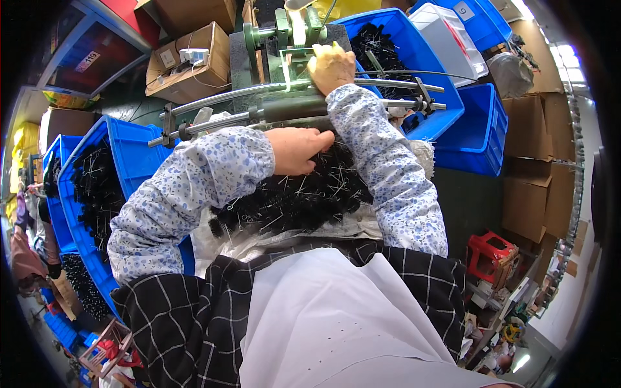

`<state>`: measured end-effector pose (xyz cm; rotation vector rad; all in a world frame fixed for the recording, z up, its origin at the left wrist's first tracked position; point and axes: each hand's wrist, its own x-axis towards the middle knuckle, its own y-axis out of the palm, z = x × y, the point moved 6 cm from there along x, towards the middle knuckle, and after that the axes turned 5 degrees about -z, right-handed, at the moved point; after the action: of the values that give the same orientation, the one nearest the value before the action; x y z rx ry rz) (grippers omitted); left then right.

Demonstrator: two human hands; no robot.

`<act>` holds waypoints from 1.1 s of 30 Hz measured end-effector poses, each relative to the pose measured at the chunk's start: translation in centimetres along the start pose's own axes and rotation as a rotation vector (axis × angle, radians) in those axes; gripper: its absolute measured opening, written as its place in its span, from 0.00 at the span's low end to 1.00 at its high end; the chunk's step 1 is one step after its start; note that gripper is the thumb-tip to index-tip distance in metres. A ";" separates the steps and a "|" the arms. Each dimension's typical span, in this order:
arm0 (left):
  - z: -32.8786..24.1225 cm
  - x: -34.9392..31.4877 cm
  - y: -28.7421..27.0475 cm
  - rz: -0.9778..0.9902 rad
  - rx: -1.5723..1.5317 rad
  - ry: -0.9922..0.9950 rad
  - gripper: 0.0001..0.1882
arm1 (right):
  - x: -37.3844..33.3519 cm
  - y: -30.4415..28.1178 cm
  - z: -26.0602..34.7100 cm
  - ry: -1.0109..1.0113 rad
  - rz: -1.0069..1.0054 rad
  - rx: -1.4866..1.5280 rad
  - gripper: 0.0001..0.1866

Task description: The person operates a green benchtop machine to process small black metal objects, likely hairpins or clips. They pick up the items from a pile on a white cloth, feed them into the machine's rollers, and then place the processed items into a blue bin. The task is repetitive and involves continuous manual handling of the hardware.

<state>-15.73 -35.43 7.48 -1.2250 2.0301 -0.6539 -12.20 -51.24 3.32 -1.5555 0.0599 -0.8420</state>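
My left hand (297, 150) reaches in from the left, just above a heap of small black brushes (301, 194) with thin wire stems. Its thumb and fingers are a little apart, with nothing visible between them. Farther out, my right hand (333, 68) is closed at the front of a green bench machine (283, 29). Whatever its curled fingers grip is hidden. Two metal rods (217, 121) run crosswise in front of the machine, below my right hand. The brush heap lies on pale sheeting (259, 242) over my lap.
Blue bins with black brushes stand at the left (132, 158) and the far right (414, 61). Another blue bin (469, 132) sits at the right. An open cardboard box (191, 71) holds a white device at the far left. A red stool (491, 255) stands at the lower right.
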 end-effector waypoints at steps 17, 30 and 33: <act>0.2 -1.5 -5.4 -0.393 -0.155 0.090 0.12 | 2.3 -4.5 -12.4 0.131 0.065 -0.210 0.13; 3.2 -2.1 -6.5 -0.915 0.097 -0.090 0.23 | -1.4 -5.7 -3.0 0.085 0.130 0.308 0.13; 0.6 -0.5 -1.6 -0.196 -0.142 0.045 0.31 | -0.6 -2.5 -4.5 -0.023 -0.006 0.027 0.11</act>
<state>-14.23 -35.70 8.32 -1.5196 2.0387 -0.6427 -16.12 -54.29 4.95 -1.5402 0.0263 -0.8263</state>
